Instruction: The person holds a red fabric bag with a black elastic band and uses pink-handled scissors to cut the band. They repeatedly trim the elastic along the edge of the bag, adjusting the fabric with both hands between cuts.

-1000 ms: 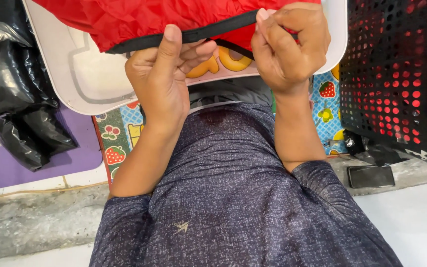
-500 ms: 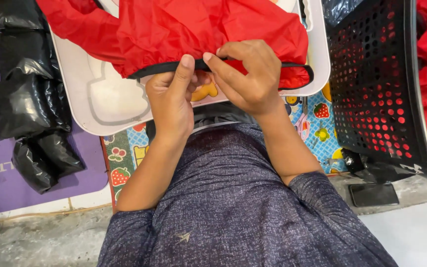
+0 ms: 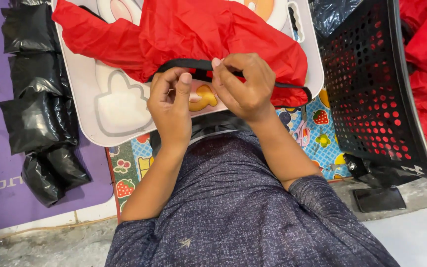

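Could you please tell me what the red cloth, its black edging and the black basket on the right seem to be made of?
Red cloth: thin synthetic fabric, probably nylon, slightly glossy with sharp crinkles. Black edging: a matte woven or elastic band, hard to tell which; both hands pinch it. Black basket: rigid moulded plastic, dull sheen, rows of round holes.

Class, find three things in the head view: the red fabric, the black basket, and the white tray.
red fabric (image 3: 208,29), head view, crumpled middle
black basket (image 3: 366,94), head view, perforated side wall
white tray (image 3: 87,104), head view, bare left part

Home floor workspace, fruit-print play mat (image 3: 317,133), black laundry basket (image 3: 371,84)
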